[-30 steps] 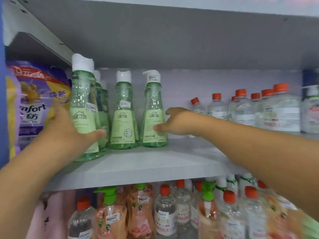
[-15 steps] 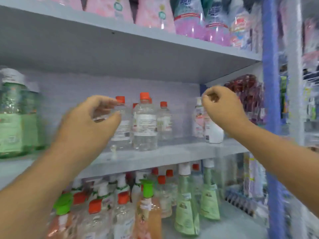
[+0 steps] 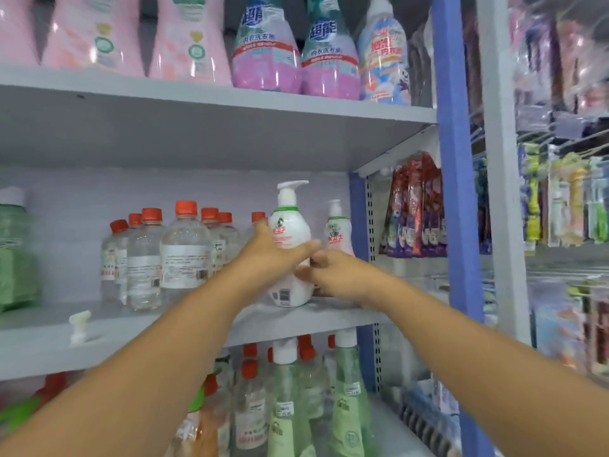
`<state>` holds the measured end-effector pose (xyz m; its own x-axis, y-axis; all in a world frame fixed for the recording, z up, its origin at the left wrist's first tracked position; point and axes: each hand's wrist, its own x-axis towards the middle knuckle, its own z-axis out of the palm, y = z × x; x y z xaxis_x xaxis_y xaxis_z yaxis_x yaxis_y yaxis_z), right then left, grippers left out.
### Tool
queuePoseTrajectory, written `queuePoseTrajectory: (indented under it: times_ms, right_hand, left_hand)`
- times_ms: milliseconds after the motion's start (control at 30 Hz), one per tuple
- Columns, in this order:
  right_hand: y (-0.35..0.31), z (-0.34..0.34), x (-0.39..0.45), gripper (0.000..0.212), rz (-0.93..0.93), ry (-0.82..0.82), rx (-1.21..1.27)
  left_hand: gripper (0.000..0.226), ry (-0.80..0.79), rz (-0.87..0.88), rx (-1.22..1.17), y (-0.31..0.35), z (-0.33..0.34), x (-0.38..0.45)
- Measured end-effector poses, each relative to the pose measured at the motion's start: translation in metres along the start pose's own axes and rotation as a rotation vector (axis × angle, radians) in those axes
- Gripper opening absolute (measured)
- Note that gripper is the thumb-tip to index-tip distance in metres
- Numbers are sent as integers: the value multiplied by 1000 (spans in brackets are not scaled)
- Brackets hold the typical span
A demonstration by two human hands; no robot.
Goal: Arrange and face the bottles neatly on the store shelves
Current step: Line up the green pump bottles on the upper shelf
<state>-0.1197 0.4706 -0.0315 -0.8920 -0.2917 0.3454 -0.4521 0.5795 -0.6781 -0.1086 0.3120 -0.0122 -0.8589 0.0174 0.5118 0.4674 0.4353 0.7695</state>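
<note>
Both hands are now reaching the white plastic pump bottle (image 3: 290, 245): left hand (image 3: 273, 249) is gripping it, right hand (image 3: 329, 275) fingers curling against its base on the grey shelf (image 3: 329, 316), no longer raised empty.

Left hand (image 3: 268, 250) covers white pump bottle (image 3: 290, 232) middle; its label blurred.

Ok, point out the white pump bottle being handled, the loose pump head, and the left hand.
white pump bottle (image 3: 290, 293): head view, lower body.
loose pump head (image 3: 79, 326): head view, middle.
left hand (image 3: 273, 250): head view, back.
</note>
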Motion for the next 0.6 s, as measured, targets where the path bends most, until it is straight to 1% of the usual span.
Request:
queuePoseTrajectory:
  times_ms: [33, 67, 100, 167, 200, 233, 267, 300, 333, 367, 433, 500, 567, 600]
  right_hand:
    - [0, -7, 1, 14, 14, -98, 25]
    - [-2, -16, 3, 19, 30, -136, 48]
    - [-2, -27, 8, 24, 52, -87, 69]
    - [5, -50, 29, 27, 114, 204, 54]
    - [8, -61, 40, 31, 152, 342, -51]
    - [9, -69, 48, 40, 208, 408, -194]
    - [12, -74, 57, 53, 275, 410, -299]
    - [15, -76, 66, 65, 324, 378, -332]
    - [18, -77, 75, 75, 355, 341, -293]
    - [24, -77, 84, 79, 377, 313, -207]
    - [39, -74, 103, 75, 365, 306, -24]
    - [57, -71, 120, 65, 321, 344, 19]
    - [69, -71, 130, 56, 279, 332, 39]
    - [63, -69, 124, 53, 275, 308, 59]
  left_hand:
    - [83, 48, 3, 0, -5, 1, 4]
    - [79, 87, 0, 7, -10, 2, 5]
    - [73, 113, 4, 5, -15, 2, 5]
    - [60, 105, -2, -15, -27, 4, 6]
    - [54, 88, -12, -27, -32, 5, 7]
    - [50, 71, -18, -39, -36, 5, 7]
    - [48, 55, -21, -46, -38, 5, 8]
    - [48, 50, -21, -53, -39, 5, 9]
    - [50, 47, -25, -50, -39, 5, 9]
    - [51, 46, -20, -30, -39, 5, 9]
    - [52, 57, -3, 32, -41, 7, 10]
    - [46, 41, -3, 48, -42, 8, 10]
    - [39, 3, -47, -44, -40, 6, 11]
    - [37, -13, -72, -102, -39, 5, 11]
